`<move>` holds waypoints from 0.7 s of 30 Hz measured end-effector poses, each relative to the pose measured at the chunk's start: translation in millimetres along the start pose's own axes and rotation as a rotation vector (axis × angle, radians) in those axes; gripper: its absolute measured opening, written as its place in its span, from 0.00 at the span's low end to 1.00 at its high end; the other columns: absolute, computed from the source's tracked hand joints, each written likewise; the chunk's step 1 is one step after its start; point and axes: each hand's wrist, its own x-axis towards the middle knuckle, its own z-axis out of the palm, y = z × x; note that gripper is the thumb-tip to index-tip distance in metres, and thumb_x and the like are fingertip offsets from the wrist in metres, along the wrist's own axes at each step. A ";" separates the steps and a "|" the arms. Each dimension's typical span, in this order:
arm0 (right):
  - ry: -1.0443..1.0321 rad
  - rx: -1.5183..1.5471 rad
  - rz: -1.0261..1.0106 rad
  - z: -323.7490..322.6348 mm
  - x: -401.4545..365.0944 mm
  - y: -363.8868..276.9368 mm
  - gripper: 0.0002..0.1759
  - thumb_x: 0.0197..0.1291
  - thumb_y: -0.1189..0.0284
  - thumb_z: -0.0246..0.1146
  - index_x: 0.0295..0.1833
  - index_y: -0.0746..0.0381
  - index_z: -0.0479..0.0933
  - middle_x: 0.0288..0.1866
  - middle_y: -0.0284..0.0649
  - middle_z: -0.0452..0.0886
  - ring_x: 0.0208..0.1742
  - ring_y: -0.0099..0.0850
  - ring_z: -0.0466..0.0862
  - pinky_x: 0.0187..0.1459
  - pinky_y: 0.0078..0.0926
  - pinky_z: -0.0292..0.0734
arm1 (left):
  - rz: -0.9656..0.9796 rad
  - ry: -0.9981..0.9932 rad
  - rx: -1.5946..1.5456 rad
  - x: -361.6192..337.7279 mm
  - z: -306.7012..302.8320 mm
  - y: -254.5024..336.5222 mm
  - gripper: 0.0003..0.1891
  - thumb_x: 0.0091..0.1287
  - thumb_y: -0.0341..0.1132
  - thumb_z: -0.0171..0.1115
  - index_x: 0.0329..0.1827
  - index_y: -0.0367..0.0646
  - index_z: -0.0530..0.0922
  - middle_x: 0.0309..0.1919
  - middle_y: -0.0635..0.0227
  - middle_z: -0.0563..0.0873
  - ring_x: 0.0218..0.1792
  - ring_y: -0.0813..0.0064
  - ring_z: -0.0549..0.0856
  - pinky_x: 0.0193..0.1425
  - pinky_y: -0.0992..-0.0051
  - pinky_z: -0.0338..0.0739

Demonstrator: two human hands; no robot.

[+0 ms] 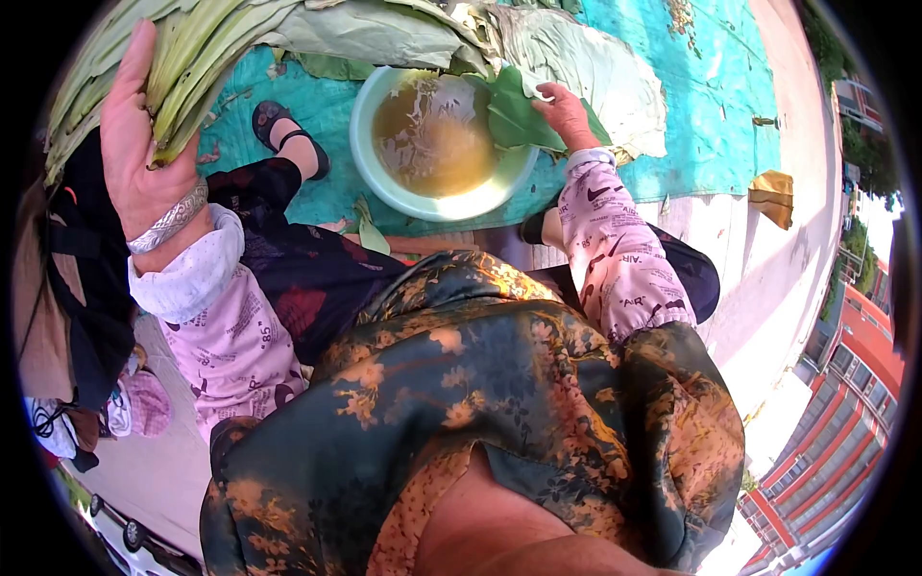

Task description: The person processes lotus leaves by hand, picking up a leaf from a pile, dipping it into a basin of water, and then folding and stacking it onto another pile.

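At the upper left, my left hand (154,182), with a silver bracelet at the wrist, is wrapped round a bundle of pale green leaf stalks (192,77). The stalks run on into broad, grey-green leaves (375,36) that stretch across the top of the view. My right hand (567,115) pinches the edge of a large green leaf (519,110). That leaf hangs over the right rim of a light blue basin (365,144) holding brownish water (432,144). Part of the leaf reaches over the water.
A teal tarp (715,115) lies under the basin. A pale, wilted leaf (615,86) spreads right of the basin, and a brown scrap (772,199) lies at the tarp's edge. Dark bags or cloth (82,278) stand at the left. A red-and-white building (836,413) shows far right.
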 end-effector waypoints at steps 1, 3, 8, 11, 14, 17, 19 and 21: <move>-0.043 -0.059 -0.050 2.3 2.9 -3.7 0.15 0.46 0.66 0.64 0.42 0.53 0.77 0.36 0.38 0.81 0.37 0.35 0.80 0.39 0.30 0.75 | 0.009 0.025 0.007 0.3 1.1 -0.3 0.14 0.65 0.35 0.54 0.46 0.30 0.72 0.43 0.53 0.81 0.40 0.65 0.83 0.46 0.69 0.80; -0.037 -0.006 -0.014 10.5 15.2 3.0 0.11 0.46 0.66 0.63 0.38 0.52 0.79 0.33 0.38 0.81 0.36 0.37 0.81 0.39 0.31 0.75 | 0.031 0.076 0.021 0.2 2.2 -0.7 0.14 0.65 0.35 0.54 0.46 0.30 0.72 0.43 0.53 0.81 0.40 0.65 0.83 0.46 0.69 0.81; -0.091 0.069 -0.030 11.0 43.5 32.2 0.08 0.47 0.66 0.62 0.33 0.58 0.80 0.29 0.40 0.81 0.34 0.36 0.81 0.39 0.29 0.75 | 0.048 0.277 0.172 -4.7 12.9 -0.2 0.13 0.64 0.36 0.55 0.42 0.32 0.74 0.39 0.57 0.83 0.35 0.67 0.84 0.41 0.70 0.81; -0.163 0.102 -0.027 3.2 39.9 23.7 0.10 0.48 0.66 0.63 0.34 0.60 0.79 0.29 0.41 0.81 0.33 0.36 0.81 0.39 0.29 0.75 | 0.064 0.362 0.243 -7.4 19.4 -0.9 0.13 0.64 0.38 0.55 0.41 0.34 0.75 0.36 0.59 0.84 0.32 0.69 0.85 0.37 0.71 0.82; -0.163 -0.124 -0.062 -10.4 20.6 -13.4 0.09 0.50 0.68 0.64 0.34 0.61 0.78 0.29 0.39 0.81 0.30 0.32 0.80 0.37 0.26 0.75 | 0.112 0.338 0.227 -14.3 26.0 -3.6 0.13 0.65 0.38 0.55 0.41 0.34 0.76 0.35 0.59 0.84 0.30 0.69 0.85 0.34 0.72 0.82; -0.143 -0.212 -0.014 -7.4 19.8 -16.5 0.09 0.49 0.68 0.64 0.35 0.60 0.78 0.31 0.39 0.81 0.31 0.32 0.81 0.37 0.27 0.75 | 0.092 0.342 0.208 -11.3 26.0 -3.1 0.13 0.65 0.37 0.54 0.41 0.34 0.75 0.35 0.59 0.84 0.31 0.69 0.85 0.34 0.72 0.82; -0.140 -0.137 -0.048 -6.5 29.9 -2.1 0.09 0.49 0.68 0.64 0.36 0.60 0.78 0.31 0.40 0.81 0.32 0.31 0.81 0.37 0.27 0.75 | 0.069 0.327 0.200 -10.4 22.6 -2.1 0.12 0.65 0.37 0.54 0.41 0.34 0.75 0.36 0.58 0.84 0.32 0.68 0.85 0.34 0.72 0.82; -0.209 -0.077 -0.048 -8.5 40.4 8.9 0.09 0.49 0.68 0.63 0.36 0.59 0.78 0.32 0.39 0.81 0.32 0.31 0.81 0.38 0.27 0.75 | 0.063 0.267 0.186 -12.2 17.5 -1.5 0.12 0.65 0.36 0.54 0.42 0.33 0.75 0.37 0.58 0.83 0.33 0.67 0.85 0.36 0.72 0.82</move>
